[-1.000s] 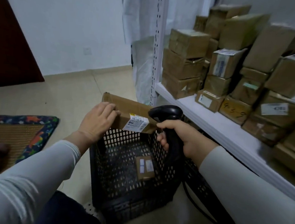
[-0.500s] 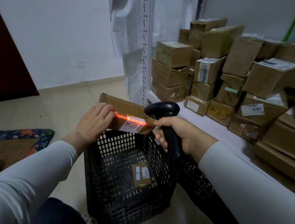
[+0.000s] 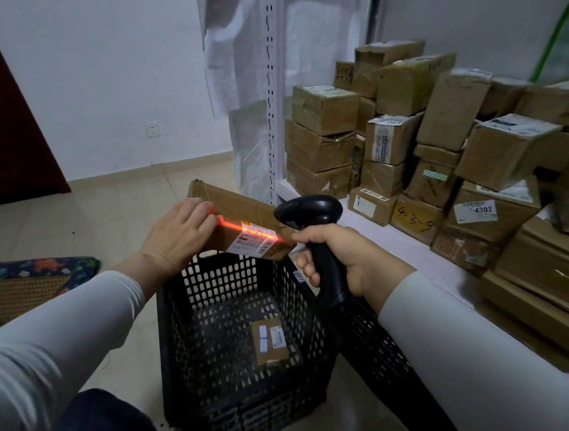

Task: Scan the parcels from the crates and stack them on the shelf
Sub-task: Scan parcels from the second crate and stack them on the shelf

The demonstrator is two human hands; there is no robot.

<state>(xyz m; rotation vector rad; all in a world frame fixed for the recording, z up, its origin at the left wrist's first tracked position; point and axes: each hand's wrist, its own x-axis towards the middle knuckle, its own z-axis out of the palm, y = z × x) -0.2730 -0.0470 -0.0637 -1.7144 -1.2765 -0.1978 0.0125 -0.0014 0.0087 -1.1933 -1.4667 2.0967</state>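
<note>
Left hand point(image 3: 178, 237) grips the left end of a flat parcel point(image 3: 242, 208), fingers curled over its top, holding it above the far rim of the black crate point(image 3: 222, 278). Right hand point(image 3: 344, 258), at the parcel's 3 o'clock, is wrapped round a black scanner point(image 3: 311, 210) whose red line crosses the label. A small parcel point(image 3: 269, 341) lies in the crate at 6 o'clock.

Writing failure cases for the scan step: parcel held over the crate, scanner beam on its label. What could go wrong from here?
1. The left hand holds the parcel by one end only, above the crate; it may slip and fall onto the small parcel inside.
2. The scanner beam crosses only the label's upper part and spills onto fingers; the read may fail.
3. Boxes on the shelf lean; adding one could topple them.
</note>
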